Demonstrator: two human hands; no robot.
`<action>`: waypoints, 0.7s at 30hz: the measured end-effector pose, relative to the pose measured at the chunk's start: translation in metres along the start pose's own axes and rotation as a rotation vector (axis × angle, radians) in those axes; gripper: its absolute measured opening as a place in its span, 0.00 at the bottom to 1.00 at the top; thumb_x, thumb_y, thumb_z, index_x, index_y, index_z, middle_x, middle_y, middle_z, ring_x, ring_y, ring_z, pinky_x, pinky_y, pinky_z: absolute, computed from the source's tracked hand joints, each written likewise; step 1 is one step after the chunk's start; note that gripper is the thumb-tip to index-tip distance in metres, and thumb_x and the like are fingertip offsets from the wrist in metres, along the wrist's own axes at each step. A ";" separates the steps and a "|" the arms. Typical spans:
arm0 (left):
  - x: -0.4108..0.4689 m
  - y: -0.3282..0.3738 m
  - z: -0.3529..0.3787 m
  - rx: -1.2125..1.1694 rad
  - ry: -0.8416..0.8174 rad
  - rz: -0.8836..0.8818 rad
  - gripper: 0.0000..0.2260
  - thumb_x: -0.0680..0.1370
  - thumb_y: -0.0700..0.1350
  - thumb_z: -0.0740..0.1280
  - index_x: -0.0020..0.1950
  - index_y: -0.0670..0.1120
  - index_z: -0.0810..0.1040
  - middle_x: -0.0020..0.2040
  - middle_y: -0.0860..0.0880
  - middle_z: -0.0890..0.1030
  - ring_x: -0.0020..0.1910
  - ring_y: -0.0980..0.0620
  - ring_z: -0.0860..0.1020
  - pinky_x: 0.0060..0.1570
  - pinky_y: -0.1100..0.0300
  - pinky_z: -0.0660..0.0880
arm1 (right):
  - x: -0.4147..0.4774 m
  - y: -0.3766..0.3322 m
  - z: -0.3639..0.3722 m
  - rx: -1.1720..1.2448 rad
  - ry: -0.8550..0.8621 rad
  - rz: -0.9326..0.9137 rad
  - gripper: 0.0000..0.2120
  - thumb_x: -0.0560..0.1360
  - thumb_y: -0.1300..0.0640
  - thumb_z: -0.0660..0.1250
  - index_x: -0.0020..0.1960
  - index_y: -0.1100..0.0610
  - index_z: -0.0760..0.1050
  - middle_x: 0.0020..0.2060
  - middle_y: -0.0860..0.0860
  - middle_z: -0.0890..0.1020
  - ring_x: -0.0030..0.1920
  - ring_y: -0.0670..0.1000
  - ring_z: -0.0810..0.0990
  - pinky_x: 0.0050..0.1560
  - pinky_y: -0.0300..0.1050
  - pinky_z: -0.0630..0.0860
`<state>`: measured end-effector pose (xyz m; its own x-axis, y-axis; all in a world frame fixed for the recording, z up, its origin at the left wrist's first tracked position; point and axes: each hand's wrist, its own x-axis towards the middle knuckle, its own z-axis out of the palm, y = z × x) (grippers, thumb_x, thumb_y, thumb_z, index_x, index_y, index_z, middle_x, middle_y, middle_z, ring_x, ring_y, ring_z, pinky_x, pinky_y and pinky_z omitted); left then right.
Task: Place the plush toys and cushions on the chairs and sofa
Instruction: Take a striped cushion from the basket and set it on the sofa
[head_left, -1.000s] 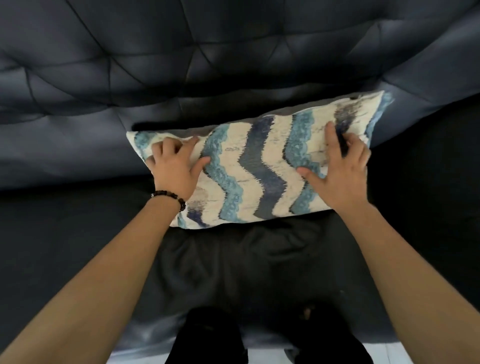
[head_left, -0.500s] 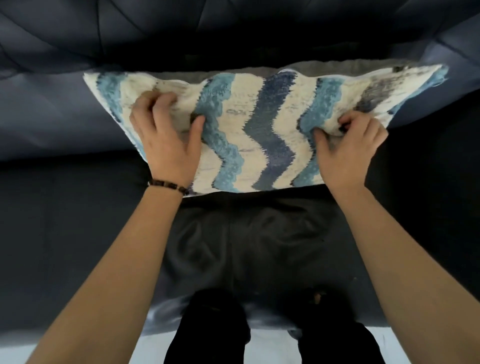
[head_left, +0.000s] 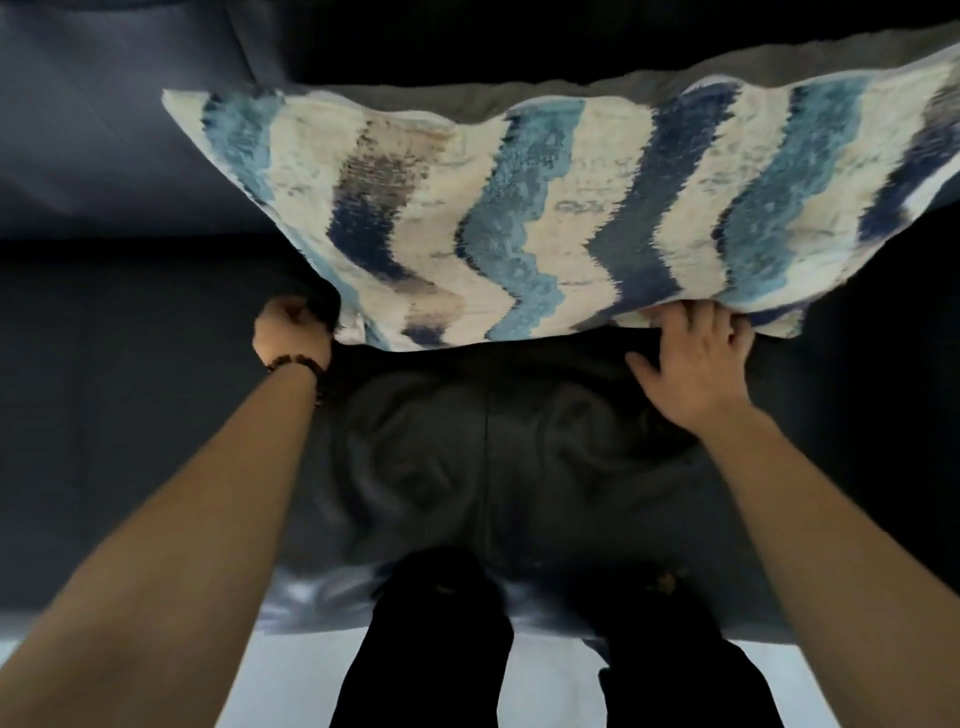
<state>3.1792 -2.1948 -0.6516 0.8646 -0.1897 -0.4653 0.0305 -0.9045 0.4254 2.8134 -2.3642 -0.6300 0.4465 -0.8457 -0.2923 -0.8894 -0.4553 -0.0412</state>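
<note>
A cushion (head_left: 545, 208) with cream, light-blue and navy zigzag stripes leans against the backrest of the dark sofa (head_left: 130, 156), its lower edge on the seat. My left hand (head_left: 291, 338), with a bead bracelet on the wrist, is closed at the cushion's lower left corner, the fingers hidden behind the fabric. My right hand (head_left: 696, 364) lies spread on the seat at the cushion's lower right edge. Its fingertips are tucked under that edge and its thumb points away.
The dark seat (head_left: 493, 457) is wrinkled in front of the cushion. My legs in black trousers (head_left: 431, 649) stand against the sofa's front edge on a pale floor (head_left: 291, 675). The sofa's armrest rises at the right behind the cushion.
My hands slid from the cushion's face down to its lower edge. The right hand opened out. The cushion now fills more of the view, standing against the backrest.
</note>
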 end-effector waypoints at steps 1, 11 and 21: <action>0.008 0.000 -0.006 -0.048 -0.001 0.022 0.15 0.79 0.48 0.61 0.61 0.41 0.78 0.58 0.39 0.83 0.58 0.39 0.81 0.59 0.48 0.78 | -0.003 -0.005 -0.005 0.059 -0.024 0.013 0.23 0.75 0.47 0.72 0.62 0.61 0.76 0.56 0.68 0.77 0.60 0.69 0.74 0.64 0.66 0.68; -0.063 0.101 -0.032 -0.760 -0.119 0.340 0.29 0.75 0.58 0.70 0.69 0.43 0.68 0.63 0.50 0.78 0.60 0.63 0.79 0.58 0.68 0.75 | 0.020 -0.085 -0.112 0.248 0.747 -0.267 0.19 0.84 0.47 0.62 0.74 0.50 0.71 0.74 0.64 0.68 0.75 0.64 0.66 0.71 0.69 0.63; -0.022 0.109 -0.032 -0.490 0.196 0.467 0.24 0.73 0.68 0.68 0.53 0.51 0.68 0.58 0.45 0.79 0.56 0.52 0.80 0.57 0.58 0.77 | 0.076 -0.110 -0.125 -0.065 0.323 -0.189 0.33 0.84 0.35 0.43 0.84 0.51 0.49 0.82 0.63 0.53 0.82 0.65 0.50 0.79 0.70 0.44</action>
<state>3.1795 -2.2770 -0.5701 0.9156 -0.4017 -0.0201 -0.1828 -0.4602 0.8688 2.9576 -2.4130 -0.5279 0.6190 -0.7847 0.0317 -0.7851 -0.6194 -0.0017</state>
